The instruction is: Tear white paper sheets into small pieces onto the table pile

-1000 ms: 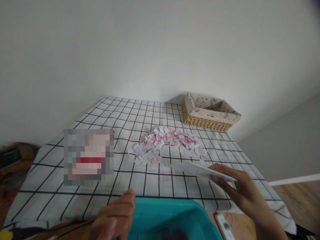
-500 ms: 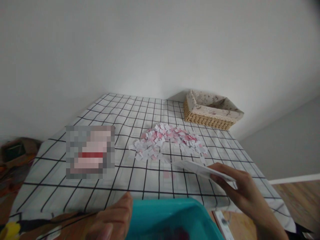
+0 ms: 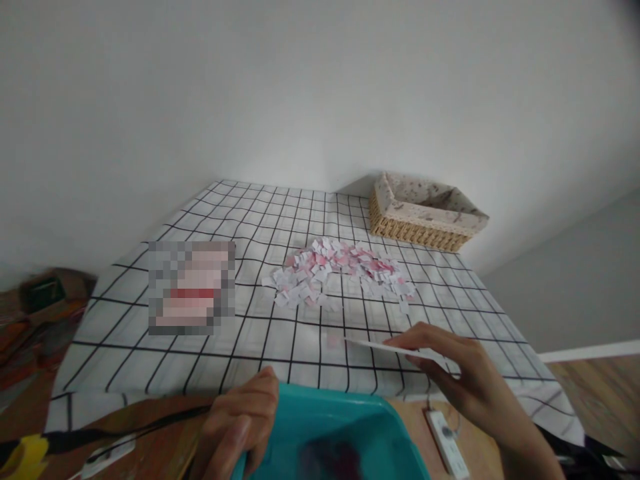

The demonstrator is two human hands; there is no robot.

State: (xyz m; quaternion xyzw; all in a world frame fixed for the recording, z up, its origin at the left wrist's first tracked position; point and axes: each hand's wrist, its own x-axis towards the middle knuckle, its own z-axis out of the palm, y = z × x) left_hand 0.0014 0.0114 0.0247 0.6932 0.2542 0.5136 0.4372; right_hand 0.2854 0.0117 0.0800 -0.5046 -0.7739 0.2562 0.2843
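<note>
Right hand with a thin white card near paper scraps, left hand on a turquoise basin's rim.

The right hand (image 3: 470, 373) pinches the thin white card (image 3: 373, 344) between thumb and fingers, nearly edge-on above the near right part of the black-and-white checked tablecloth (image 3: 280, 347); whether its left end touches the cloth, I cannot tell. The left hand (image 3: 247, 410) is curled over the left rim of the turquoise basin (image 3: 310, 407), at the near table edge, with a dark, blurred shape inside. White and pink paper scraps (image 3: 320, 267) lie mid-table in a loose arc, beyond the card. A wicker basket (image 3: 420, 230) with a patterned cloth liner stands far right; a pixelated pink item (image 3: 195, 280) lies on the left. Near right, below the cloth, is a white power strip (image 3: 447, 443).
</note>
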